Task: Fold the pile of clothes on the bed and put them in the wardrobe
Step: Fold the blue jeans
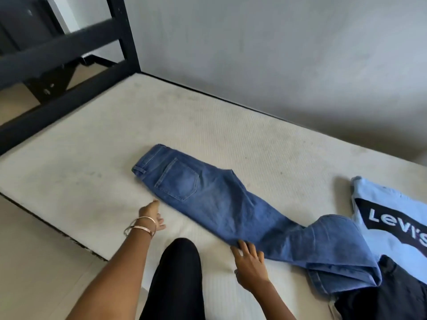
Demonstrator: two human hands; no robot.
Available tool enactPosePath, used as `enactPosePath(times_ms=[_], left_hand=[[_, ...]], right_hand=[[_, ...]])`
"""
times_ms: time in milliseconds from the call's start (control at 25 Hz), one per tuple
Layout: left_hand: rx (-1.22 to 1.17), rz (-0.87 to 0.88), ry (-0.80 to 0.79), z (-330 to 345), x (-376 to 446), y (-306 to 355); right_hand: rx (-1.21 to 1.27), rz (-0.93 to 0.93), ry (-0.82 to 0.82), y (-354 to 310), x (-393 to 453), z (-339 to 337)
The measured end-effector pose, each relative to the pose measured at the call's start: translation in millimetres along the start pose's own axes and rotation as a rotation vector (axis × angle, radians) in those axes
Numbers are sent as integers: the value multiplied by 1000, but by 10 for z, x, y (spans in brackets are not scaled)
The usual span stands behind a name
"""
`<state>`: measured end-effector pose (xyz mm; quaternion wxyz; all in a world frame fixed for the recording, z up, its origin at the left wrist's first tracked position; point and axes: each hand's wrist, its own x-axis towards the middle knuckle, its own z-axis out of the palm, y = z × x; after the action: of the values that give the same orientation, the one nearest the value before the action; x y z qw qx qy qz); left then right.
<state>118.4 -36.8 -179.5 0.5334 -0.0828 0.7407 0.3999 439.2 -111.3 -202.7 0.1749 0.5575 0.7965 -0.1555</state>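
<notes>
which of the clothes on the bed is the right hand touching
The blue jeans, laid out lengthwise on the mattress. The right hand rests on their near edge; the light blue Levi's shirt and the black garment lie untouched.

Jeans [215, 199] are lying across the mattress [92, 162], waistband far-left, legs running near-right onto a T-shirt [388, 227] lying at the right.

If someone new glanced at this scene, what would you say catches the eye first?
The blue jeans lie stretched across the middle of the mattress, the right hand touching their near edge. At the far right lies a light blue Levi's shirt, and the left hand reaches toward the waistband.
</notes>
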Motion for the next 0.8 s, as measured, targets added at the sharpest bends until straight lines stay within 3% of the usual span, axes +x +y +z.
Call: enactPosePath(times_ms=[200, 240, 360, 440, 560, 680, 800], left_hand=[[172, 109, -106, 674, -176, -570], [256, 163, -59, 813, -234, -686], [857, 439, 174, 1199, -662, -1053], [1115, 732, 107, 1402, -1016, -1272], [1385, 1098, -345, 1666, -1210, -1607], [1621, 1315, -583, 1876, -1472, -1835], [1710, 1341, -576, 2022, -1700, -1988]], right_hand=[[348, 316, 655, 220, -246, 176], [563, 494, 676, 285, -325, 152], [1290, 1022, 561, 545, -489, 75], [1758, 1033, 575, 801, -528, 18], [2212, 968, 744, 1129, -517, -148], [2285, 1085, 930, 1259, -522, -325], [2227, 1003, 1038, 1285, -529, -523]])
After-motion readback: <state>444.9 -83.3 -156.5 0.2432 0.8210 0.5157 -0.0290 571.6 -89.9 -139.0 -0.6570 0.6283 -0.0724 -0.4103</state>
